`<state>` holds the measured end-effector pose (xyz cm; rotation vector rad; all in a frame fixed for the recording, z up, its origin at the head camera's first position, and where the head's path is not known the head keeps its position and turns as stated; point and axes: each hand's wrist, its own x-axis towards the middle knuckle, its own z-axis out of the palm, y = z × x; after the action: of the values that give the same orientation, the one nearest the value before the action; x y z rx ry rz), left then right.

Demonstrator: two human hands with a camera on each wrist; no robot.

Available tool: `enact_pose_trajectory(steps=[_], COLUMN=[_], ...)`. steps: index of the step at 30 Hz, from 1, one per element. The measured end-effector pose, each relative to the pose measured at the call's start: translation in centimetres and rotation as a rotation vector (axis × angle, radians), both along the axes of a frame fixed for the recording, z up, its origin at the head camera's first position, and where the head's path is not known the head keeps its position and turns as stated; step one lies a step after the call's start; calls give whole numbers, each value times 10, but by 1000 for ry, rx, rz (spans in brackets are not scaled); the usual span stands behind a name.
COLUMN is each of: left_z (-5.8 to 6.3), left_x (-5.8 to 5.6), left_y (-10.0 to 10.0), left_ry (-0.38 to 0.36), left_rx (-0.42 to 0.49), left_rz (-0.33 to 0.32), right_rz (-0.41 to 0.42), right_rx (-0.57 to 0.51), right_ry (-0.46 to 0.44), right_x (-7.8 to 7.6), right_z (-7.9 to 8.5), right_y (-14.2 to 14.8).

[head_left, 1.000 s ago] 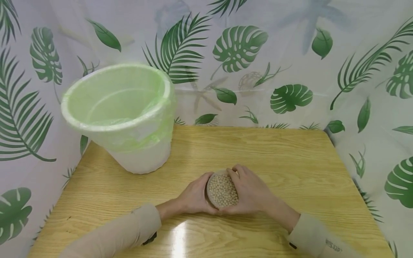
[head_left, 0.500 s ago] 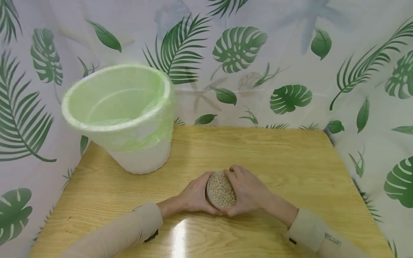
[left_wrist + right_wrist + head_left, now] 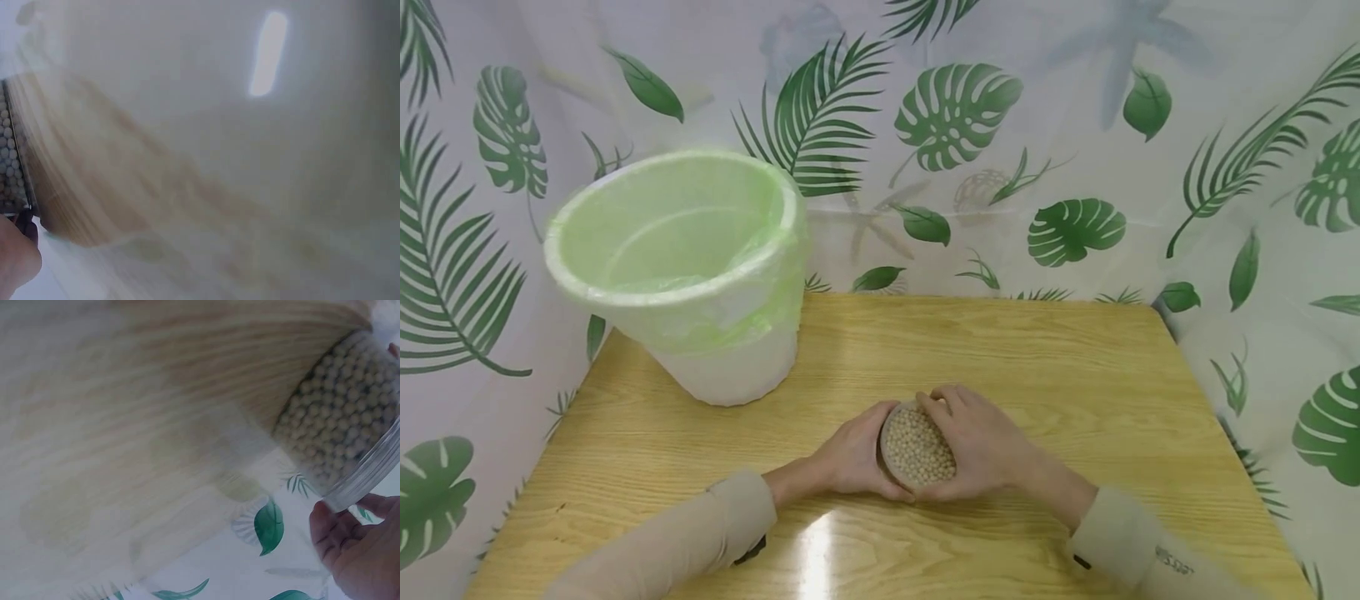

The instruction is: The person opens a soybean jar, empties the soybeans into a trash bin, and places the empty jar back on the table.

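Note:
A clear round jar (image 3: 917, 446) full of small pale round beans is held between both hands near the front middle of the table. From the left, my left hand (image 3: 856, 457) curls round the jar's side. My right hand (image 3: 988, 450) grips the jar's top end from the right, with fingers over the rim. In the right wrist view the beans (image 3: 340, 403) show through the jar wall, and the clear ribbed lid (image 3: 370, 465) sits at the fingertips. The left wrist view catches only a strip of the jar (image 3: 9, 150) and part of a hand (image 3: 17, 256).
A white bucket (image 3: 730, 375) lined with a thin green bag (image 3: 752, 312) stands at the back left of the wooden table (image 3: 1037, 358). Behind and beside the table hangs a white sheet (image 3: 880, 117) printed with green leaves.
The right hand's fingers have shifted slightly around the jar's top, toward the left. The left hand and the jar have stayed almost in place.

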<state>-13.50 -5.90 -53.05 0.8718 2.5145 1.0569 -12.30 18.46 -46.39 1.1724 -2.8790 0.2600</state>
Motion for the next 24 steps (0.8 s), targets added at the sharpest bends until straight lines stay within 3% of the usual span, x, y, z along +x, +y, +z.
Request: enact_pose_trajectory(steps=[5, 8, 18, 24], left_z=[0, 1, 3, 2], left_x=[4, 5, 4, 4], left_y=[2, 3, 4, 3], left_ry=[-8, 10, -1, -11], left_rx=[17, 8, 1, -14], left_rz=[26, 30, -3, -2], right_rz=[-117, -136, -2, 77], right_rx=[5, 5, 6, 8], right_ry=[51, 62, -61, -82], right_x=[10, 11, 0, -6], right_z=[-2, -4, 4, 9], right_y=[-7, -8, -2, 0])
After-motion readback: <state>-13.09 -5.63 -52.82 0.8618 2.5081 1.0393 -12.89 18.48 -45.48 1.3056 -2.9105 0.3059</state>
